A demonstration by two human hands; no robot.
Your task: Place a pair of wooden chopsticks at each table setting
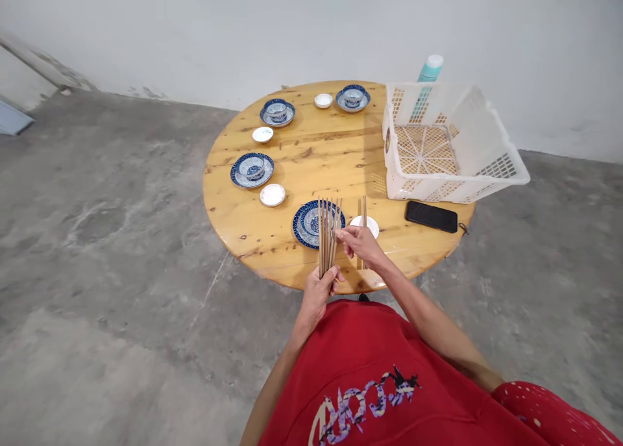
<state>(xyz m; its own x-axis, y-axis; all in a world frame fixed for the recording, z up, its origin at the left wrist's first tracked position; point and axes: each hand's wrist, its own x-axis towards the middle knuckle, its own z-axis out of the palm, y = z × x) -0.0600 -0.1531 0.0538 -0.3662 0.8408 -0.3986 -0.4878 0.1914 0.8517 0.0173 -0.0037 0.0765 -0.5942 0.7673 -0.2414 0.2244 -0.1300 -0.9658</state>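
Left hand (318, 297): fingers wrapped closed around the lower end of a bundle of dark slender chopsticks (328, 235), thumb pressed against it. The bundle stands nearly upright, leaning slightly, its upper ends fanned apart.

Right hand (359, 248): fingers curled, thumb drawn in toward them, fingertips (342, 234) just at the bundle's right side (contact hard to confirm from this angle). Whether it pinches a stick, I cannot tell. Beyond it, a separate pair of chopsticks (363, 212) runs past a small white dish (364, 225), partly hidden by the hand.

The bundle's upper part overlaps a blue-and-white saucer with a bowl (307, 224), near the table's edge. The person's red shirt (341, 368) fills the foreground.

Round pine table (316, 157), knots and grain showing. Three more blue-and-white saucers with bowls (252, 170) sit farther out, three more small white dishes (272, 195) among them. On the right, a black smartphone (431, 216) lies just beside a white plastic lattice basket (438, 189), which overhangs the table's far edge. A teal-and-white bottle (428, 76) shows behind and through the basket.

Bare concrete floor (121, 238), mottled grey, surrounds the table. Pale wall (243, 30) behind.
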